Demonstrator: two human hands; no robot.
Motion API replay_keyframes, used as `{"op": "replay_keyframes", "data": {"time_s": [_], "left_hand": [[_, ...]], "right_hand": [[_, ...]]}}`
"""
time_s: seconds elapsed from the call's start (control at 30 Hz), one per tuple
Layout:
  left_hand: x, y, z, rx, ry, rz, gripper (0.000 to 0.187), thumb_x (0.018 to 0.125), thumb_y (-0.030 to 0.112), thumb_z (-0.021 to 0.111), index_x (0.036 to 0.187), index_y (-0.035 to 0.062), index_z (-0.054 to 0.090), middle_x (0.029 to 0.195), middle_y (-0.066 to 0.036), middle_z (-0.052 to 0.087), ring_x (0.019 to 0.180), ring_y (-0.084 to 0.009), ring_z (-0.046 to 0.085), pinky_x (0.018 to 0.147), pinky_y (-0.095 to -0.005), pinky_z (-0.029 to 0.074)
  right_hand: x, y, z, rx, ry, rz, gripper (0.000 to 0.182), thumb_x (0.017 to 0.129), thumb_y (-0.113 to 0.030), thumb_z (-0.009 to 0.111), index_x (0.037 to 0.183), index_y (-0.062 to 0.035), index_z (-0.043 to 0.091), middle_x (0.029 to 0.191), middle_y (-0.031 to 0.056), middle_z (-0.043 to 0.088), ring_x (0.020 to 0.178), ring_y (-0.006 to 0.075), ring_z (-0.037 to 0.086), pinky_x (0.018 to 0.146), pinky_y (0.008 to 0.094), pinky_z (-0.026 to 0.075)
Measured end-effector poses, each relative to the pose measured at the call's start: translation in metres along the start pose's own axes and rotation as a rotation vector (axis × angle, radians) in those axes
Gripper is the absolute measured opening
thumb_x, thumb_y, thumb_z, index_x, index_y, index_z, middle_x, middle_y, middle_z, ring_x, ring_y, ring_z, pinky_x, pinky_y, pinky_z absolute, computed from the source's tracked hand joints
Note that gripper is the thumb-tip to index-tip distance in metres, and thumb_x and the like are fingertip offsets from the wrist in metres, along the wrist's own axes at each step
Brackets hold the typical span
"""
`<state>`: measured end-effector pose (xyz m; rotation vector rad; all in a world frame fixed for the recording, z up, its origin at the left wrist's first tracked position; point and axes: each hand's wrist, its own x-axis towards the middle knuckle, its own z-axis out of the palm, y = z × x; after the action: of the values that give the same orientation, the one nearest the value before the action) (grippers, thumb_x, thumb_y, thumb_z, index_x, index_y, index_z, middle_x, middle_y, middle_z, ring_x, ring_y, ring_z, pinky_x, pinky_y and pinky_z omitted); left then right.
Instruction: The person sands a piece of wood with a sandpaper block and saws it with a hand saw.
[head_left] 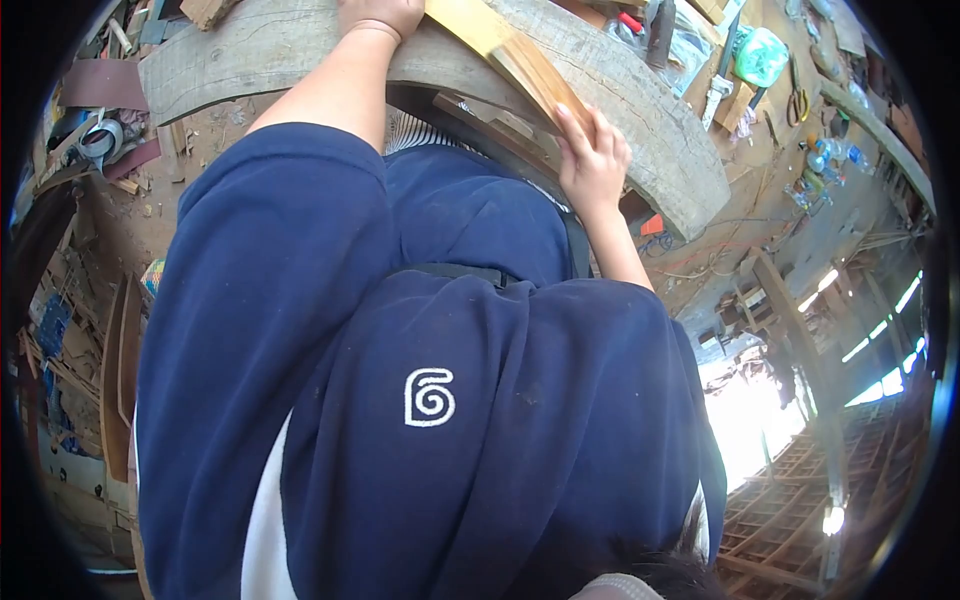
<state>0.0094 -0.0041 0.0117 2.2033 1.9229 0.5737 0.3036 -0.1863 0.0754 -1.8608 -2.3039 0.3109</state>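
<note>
A long, curved, weathered wooden plank [270, 50] spans the top of the head view in front of my body. Across it slants a narrow, lighter wooden strip [530, 75], its far part yellowish and bright. My right hand [597, 160] grips the near end of this strip, fingers lying along it. My left hand [382, 14] is at the top edge over the plank, just left of the strip. Its fingers are cut off by the frame, so whatever it holds is hidden.
Right of the plank lie a green plastic bag [762, 55], scissors [797, 106] and clear plastic bottles [836, 153]. On the left are a roll of tape [98, 143] and a brown-red sheet [103, 84]. Wood scraps clutter the floor.
</note>
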Motion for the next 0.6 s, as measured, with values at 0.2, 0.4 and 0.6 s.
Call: {"op": "replay_keyframes", "data": {"time_s": [0.2, 0.4, 0.6], "left_hand": [[0.001, 0.001, -0.001, -0.043, -0.046, -0.023, 0.021, 0.088, 0.024, 0.055, 0.105, 0.0193, 0.066, 0.129, -0.002, 0.057, 0.136, -0.0244, 0.039, 0.110, -0.0547, 0.022], [0.000, 0.000, 0.003, 0.021, 0.003, -0.028, 0.022, 0.088, 0.024, 0.055, 0.106, 0.0194, 0.066, 0.129, -0.002, 0.057, 0.136, -0.0241, 0.039, 0.110, -0.0548, 0.022], [0.001, 0.002, -0.002, -0.009, -0.037, -0.021, 0.023, 0.086, 0.024, 0.055, 0.106, 0.0197, 0.065, 0.130, -0.003, 0.057, 0.137, -0.0244, 0.038, 0.111, -0.0555, 0.022]], "right_hand": [[0.023, -0.017, 0.006, 0.122, 0.038, -0.022, 0.049, 0.085, -0.026, 0.070, 0.131, -0.0394, 0.061, 0.121, 0.0055, 0.056, 0.108, 0.0262, 0.052, 0.093, 0.0413, 0.037], [0.052, -0.042, 0.020, 0.086, 0.090, -0.055, 0.048, 0.085, -0.030, 0.071, 0.131, -0.0410, 0.061, 0.119, 0.0049, 0.056, 0.105, 0.0252, 0.052, 0.090, 0.0408, 0.039], [0.009, 0.004, 0.000, 0.046, 0.027, -0.062, 0.049, 0.084, -0.029, 0.071, 0.130, -0.0400, 0.062, 0.119, 0.0047, 0.057, 0.105, 0.0254, 0.054, 0.091, 0.0400, 0.039]]}}
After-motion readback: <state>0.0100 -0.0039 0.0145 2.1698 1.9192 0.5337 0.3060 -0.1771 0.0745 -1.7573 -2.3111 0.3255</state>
